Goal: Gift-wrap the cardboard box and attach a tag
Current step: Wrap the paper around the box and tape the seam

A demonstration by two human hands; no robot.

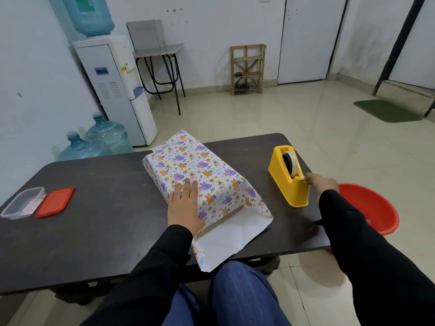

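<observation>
Matte dark table (106, 208) bears an oblong, paper-sheathed box (188, 168).

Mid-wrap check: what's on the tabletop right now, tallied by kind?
Wrapped box, near end open: 1
Yellow tape dispenser: 1
Clear container: 1
Red lid: 1
Total: 4
Not counted: left hand flat on the box, right hand pinching tape at the dispenser.
</observation>
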